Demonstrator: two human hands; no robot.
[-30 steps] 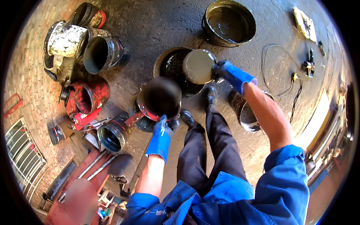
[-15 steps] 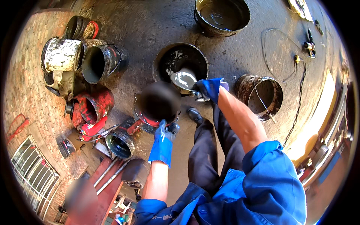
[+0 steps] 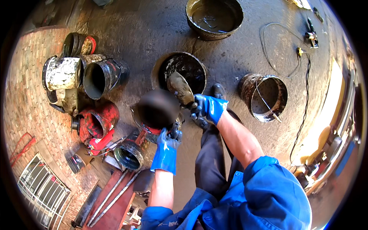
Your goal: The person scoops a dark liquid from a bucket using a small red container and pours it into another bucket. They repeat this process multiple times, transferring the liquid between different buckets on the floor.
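At the centre of the frame, the right hand (image 3: 209, 108), in a blue glove, is wrapped tight round the handle of a grimy flat scoop (image 3: 181, 89), whose blade tilts down over the black pan (image 3: 183, 69) just above it, so whatever clings to it would fall back inside. Just left and lower, the left hand (image 3: 166, 153), gloved the same, is clenched on the rim of a dark round tub (image 3: 158, 109), holding it level and close beside the scoop; what the tub contains is blurred and I cannot tell. Outward, a rusty bucket (image 3: 264, 96) with a wire handle stands upright at right on the concrete floor (image 3: 145, 34), a larger basin (image 3: 214, 15) of dark liquid sits at top, and tipped paint-crusted cans (image 3: 101, 78) lie piled at left against brick paving (image 3: 27, 99).
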